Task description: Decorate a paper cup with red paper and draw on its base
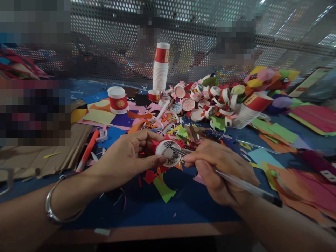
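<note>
My left hand (136, 152) is closed round a red and white paper cup piece (175, 160), its round white bottom tilted toward me. Black pen lines radiate over that disc round a pale centre. In my right hand (220, 171) is a clear-barrelled pen (244, 184) with a dark cap end, its tip at the disc's drawn face. Beneath the cup piece lie green paper scraps (164, 189) and red ones. A silver bangle (49, 203) circles my left wrist.
Behind my hands lies a heap of cut cup bottoms (196, 101). A tall cup stack (160, 73), a single cup (117, 100) and a leaning cup stack (250, 110) stand around it. An orange marker (89, 147) lies left, coloured paper (301, 185) right. A perforated metal panel (110, 45) rises behind.
</note>
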A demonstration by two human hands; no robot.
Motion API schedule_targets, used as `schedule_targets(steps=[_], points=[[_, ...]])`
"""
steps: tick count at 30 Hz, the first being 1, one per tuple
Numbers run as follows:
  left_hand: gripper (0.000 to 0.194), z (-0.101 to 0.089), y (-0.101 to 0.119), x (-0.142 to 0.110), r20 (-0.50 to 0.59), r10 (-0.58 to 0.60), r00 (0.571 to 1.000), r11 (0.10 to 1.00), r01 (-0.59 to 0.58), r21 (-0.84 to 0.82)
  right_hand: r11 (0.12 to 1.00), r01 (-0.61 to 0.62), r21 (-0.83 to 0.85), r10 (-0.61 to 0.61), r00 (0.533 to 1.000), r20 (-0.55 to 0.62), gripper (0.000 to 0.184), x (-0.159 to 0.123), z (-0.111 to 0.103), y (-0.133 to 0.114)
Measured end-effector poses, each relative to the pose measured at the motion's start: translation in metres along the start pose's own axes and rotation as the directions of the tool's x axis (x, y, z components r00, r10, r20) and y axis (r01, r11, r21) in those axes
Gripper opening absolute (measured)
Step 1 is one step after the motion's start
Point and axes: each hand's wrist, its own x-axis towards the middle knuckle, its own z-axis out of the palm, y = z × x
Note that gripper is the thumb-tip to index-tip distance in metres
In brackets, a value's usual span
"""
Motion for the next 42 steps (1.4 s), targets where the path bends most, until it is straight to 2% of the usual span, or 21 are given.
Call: schedule_targets(steps=[8,14,17,21,25,33,39,42], points=[[0.035,0.0,-0.0005,-0.0008,0.007,0.011,1.0,1.0,-0.01,-0.013,1.0,0.002,-0.031,-0.001,1.0,0.006,0.024,0.0,-0.0026,-0.0013],[0.037,0.0016,0.0026,0.0011,-0.052,0.022,0.998,0.999,-0.023,-0.031,0.999,0.0,-0.036,-0.001,1.0,-0.03,0.025,-0.0015,-0.0018,-0.0028],[0.041,0.0014,0.0013,0.0023,-0.063,0.011,0.998,1.0,-0.012,-0.019,1.0,-0.001,-0.021,0.001,1.0,-0.002,0.024,-0.0012,0.0,-0.0026],[0.039,0.0007,-0.0031,0.0023,-0.019,0.014,1.0,1.0,-0.013,0.026,1.0,-0.006,-0.019,0.007,1.0,0.017,0.022,-0.0017,0.0021,-0.0024],[0.04,0.0007,-0.0043,0.0015,-0.05,0.026,0.998,0.996,-0.022,0.083,0.998,0.01,-0.058,-0.009,1.0,0.022,0.023,-0.0034,0.0031,-0.0035],[0.042,0.0014,-0.002,0.0015,-0.057,0.058,0.997,0.998,-0.057,0.01,0.999,0.048,-0.008,-0.048,0.997,0.056,0.024,-0.0014,0.0027,-0.002],[0.043,0.0015,0.0003,0.0,-0.121,0.074,0.99,0.996,-0.068,0.051,1.0,0.003,-0.005,-0.003,1.0,0.03,0.023,-0.001,0.0009,-0.0008],[0.041,0.0011,0.0006,0.0002,-0.109,0.072,0.991,0.997,-0.068,0.033,0.999,-0.013,-0.04,0.014,1.0,0.023,0.022,0.0009,-0.0016,-0.0006]])
